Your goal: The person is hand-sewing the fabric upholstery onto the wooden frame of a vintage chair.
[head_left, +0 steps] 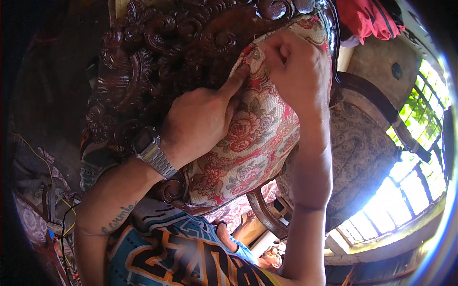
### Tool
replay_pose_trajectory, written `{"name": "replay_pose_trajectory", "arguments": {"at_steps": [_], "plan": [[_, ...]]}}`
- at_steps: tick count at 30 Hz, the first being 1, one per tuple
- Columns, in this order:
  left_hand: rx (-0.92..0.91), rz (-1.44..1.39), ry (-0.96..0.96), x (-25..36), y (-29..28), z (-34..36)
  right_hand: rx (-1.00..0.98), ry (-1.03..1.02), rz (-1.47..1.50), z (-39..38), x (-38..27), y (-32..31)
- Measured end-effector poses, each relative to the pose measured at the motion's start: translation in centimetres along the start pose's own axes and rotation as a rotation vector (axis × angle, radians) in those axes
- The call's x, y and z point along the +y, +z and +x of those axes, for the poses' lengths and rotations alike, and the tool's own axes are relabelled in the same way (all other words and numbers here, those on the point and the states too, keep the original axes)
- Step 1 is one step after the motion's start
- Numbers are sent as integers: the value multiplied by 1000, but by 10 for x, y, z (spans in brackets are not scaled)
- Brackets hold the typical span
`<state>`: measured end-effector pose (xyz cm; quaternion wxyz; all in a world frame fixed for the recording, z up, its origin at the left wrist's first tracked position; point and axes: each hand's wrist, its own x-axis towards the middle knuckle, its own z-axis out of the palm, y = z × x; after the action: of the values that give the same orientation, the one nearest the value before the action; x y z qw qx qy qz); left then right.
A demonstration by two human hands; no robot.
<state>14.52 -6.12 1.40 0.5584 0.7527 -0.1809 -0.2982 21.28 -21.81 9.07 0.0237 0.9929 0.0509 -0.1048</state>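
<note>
A padded panel covered in cream upholstery fabric with red roses [245, 128] lies against a dark, glossy carved wooden frame [181, 52]. My left hand [198, 119] rests over the border between the two. Its index finger is stretched out and presses on the fabric's edge; the other fingers curl beneath, partly hidden. Close by on the right, my right hand [300, 69] is closed in a fist at the upper part of the fabric. Whatever it grips is hidden behind the fingers. A red strip of the cloth's edge shows between the hands.
A chair with a dull patterned seat [358, 157] and curved wooden arm stands to the right, before a bright barred window [396, 195]. Red cloth [367, 19] hangs at the upper right. Another person's arm [226, 238] shows below. Cords and scraps [52, 190] lie at left.
</note>
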Motion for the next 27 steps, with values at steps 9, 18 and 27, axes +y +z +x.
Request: {"name": "replay_pose_trajectory", "arguments": {"at_steps": [9, 18, 27], "plan": [[-38, 33, -20, 2, -2, 1, -122, -204, 19, 16, 11, -3], [18, 109, 32, 2, 0, 1, -5, 14, 54, -7, -1, -3], [-11, -5, -6, 1, -1, 3, 184, 99, 175, -19, -1, 9]]}}
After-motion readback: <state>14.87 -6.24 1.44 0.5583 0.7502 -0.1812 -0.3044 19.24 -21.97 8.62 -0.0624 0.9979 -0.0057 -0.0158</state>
